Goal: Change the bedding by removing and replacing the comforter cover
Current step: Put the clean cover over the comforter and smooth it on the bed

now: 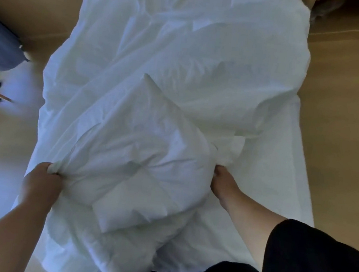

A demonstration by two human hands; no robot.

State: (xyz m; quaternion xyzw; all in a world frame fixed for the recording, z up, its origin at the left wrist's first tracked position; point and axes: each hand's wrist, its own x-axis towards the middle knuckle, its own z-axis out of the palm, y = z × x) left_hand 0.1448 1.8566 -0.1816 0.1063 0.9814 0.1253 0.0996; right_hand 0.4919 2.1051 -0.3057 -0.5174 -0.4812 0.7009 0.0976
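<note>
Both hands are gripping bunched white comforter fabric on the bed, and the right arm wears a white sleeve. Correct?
Not quite. The head view shows the right arm's sleeve is black, not white. The rest holds: left hand and right hand each grip bunched fabric of the white comforter.

Comforter cover (158, 76): white woven cloth, matt and heavily creased, filling the centre. Fitted sheet (282, 171), at 4 o'clock: smoother matt white cloth. Floor (346, 111), at 3 o'clock: pale wood-look boards, low sheen.
</note>
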